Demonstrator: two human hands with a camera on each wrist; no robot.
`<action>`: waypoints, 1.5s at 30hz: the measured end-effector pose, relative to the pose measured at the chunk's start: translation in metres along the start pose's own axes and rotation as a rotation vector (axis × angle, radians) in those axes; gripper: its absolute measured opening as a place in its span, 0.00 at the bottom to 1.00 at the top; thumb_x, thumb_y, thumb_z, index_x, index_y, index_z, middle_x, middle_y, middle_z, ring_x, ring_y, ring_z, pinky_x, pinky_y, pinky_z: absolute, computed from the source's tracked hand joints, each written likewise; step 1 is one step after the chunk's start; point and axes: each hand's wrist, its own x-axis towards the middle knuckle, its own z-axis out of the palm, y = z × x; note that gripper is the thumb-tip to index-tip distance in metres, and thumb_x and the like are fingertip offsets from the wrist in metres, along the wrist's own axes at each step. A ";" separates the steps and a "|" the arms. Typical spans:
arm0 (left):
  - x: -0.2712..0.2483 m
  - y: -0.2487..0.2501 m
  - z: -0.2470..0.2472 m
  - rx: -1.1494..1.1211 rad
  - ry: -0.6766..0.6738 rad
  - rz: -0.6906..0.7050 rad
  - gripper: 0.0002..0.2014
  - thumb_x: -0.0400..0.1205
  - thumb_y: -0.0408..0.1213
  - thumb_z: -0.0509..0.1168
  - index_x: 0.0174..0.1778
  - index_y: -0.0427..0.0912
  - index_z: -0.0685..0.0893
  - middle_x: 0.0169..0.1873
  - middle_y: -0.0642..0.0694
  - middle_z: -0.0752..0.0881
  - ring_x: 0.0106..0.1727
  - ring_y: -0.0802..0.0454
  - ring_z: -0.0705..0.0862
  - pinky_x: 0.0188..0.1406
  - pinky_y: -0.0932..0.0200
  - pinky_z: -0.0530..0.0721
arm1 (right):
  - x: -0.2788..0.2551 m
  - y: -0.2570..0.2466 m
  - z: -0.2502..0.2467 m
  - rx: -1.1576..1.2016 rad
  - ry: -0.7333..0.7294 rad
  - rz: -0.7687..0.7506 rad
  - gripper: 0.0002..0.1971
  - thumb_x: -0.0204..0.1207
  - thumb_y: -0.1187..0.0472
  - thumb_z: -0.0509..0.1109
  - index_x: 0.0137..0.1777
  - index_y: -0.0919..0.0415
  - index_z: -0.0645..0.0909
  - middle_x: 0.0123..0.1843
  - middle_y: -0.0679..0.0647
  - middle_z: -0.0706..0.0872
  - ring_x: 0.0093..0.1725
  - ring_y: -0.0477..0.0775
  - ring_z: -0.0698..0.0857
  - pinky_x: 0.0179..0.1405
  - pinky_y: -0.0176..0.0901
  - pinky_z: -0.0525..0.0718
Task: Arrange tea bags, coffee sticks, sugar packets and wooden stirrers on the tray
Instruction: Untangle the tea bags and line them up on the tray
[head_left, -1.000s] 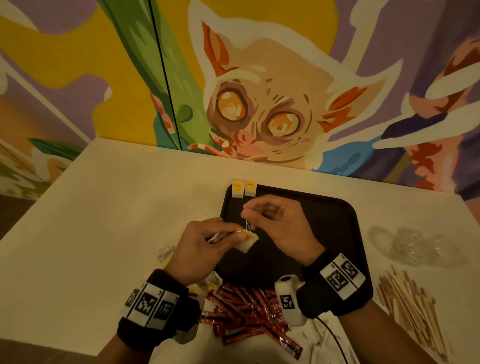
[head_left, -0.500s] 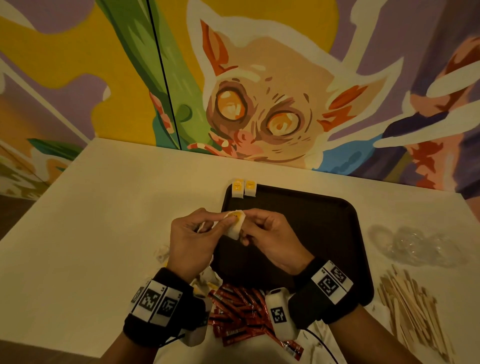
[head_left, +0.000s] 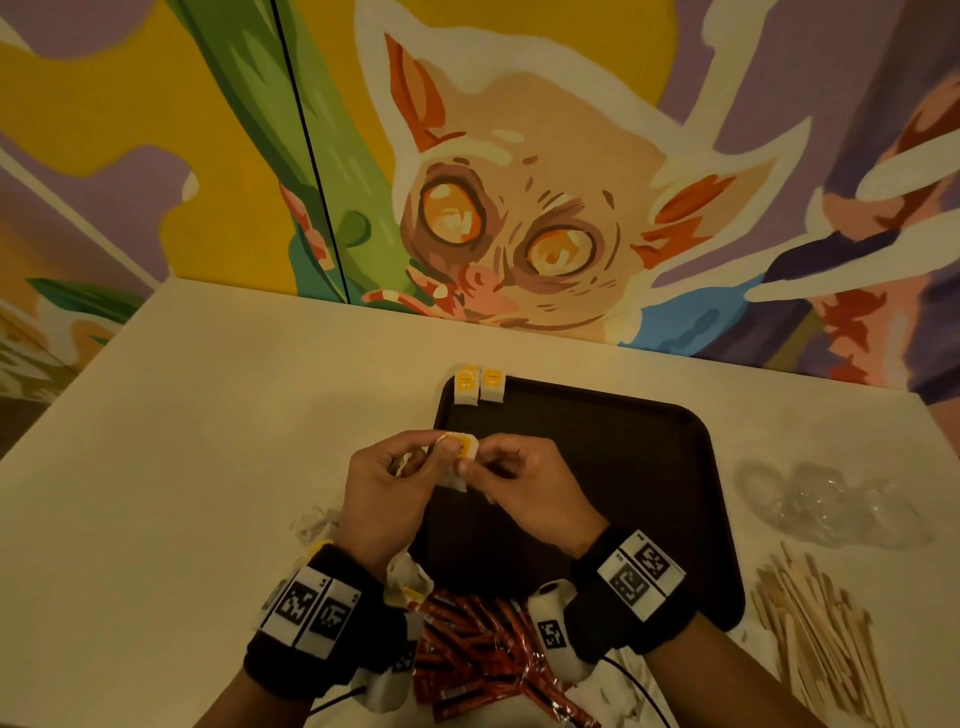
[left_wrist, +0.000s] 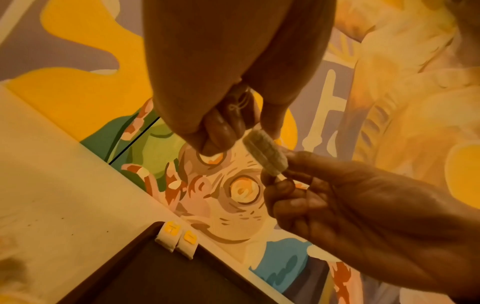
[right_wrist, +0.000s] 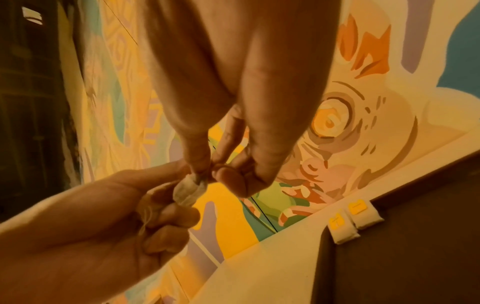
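Both hands hold one white tea bag with a yellow tag above the left edge of the dark tray. My left hand pinches it from the left, and my right hand pinches it from the right. The bag shows edge-on in the left wrist view, and the same bag shows between the fingers in the right wrist view. Two tea bags lie side by side on the tray's far left corner. Red coffee sticks are piled near my wrists. Wooden stirrers lie at the right.
A crumpled clear plastic wrap lies right of the tray. More white tea bags sit left of my left wrist. White packets lie by my right forearm. A painted wall stands along the table's far edge.
The hands came together and rose slightly toward the tray's far end. The tea bag, hanging below the left fingers before, now stands upright between both hands with its yellow tag showing.
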 end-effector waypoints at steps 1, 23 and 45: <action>0.003 -0.002 0.001 0.022 0.009 -0.018 0.04 0.77 0.35 0.72 0.41 0.48 0.91 0.35 0.57 0.91 0.39 0.61 0.87 0.42 0.70 0.83 | 0.005 0.003 -0.002 -0.011 0.003 0.023 0.05 0.80 0.62 0.72 0.52 0.59 0.88 0.43 0.45 0.89 0.37 0.33 0.85 0.41 0.30 0.82; 0.019 -0.042 -0.018 0.111 0.060 -0.300 0.07 0.82 0.36 0.67 0.41 0.43 0.90 0.35 0.54 0.88 0.30 0.65 0.81 0.35 0.63 0.77 | 0.183 0.133 -0.045 -0.425 0.268 0.613 0.13 0.77 0.57 0.75 0.59 0.61 0.88 0.58 0.61 0.89 0.55 0.60 0.89 0.62 0.49 0.87; 0.018 -0.034 -0.015 -0.017 -0.036 -0.293 0.19 0.84 0.24 0.59 0.64 0.47 0.85 0.37 0.40 0.83 0.35 0.54 0.82 0.39 0.62 0.85 | 0.052 0.008 0.002 0.000 -0.041 0.140 0.06 0.79 0.56 0.72 0.53 0.54 0.86 0.47 0.50 0.88 0.42 0.48 0.88 0.42 0.40 0.89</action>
